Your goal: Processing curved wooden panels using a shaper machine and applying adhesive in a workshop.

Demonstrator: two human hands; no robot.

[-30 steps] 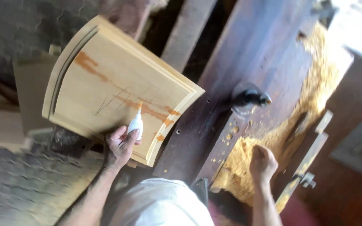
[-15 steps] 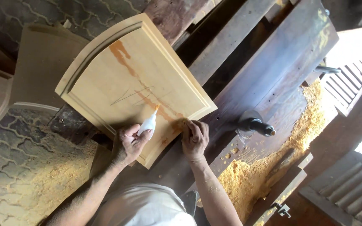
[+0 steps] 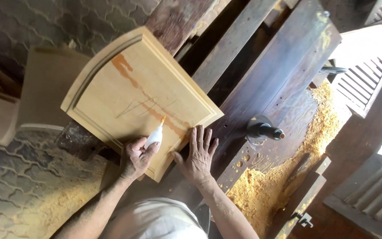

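Wooden panel [image 3: 133, 95] under both hands; left hand [image 3: 134, 158] grips white glue bottle [image 3: 154, 136], lower body hidden; right hand [image 3: 198, 155] flat, empty.

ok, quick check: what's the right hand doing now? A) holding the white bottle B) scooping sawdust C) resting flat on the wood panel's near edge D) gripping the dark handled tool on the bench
C: the right hand lies palm down, fingers spread, on the near edge of the wood panel, while the left hand holds the small white bottle with its tip on the panel.
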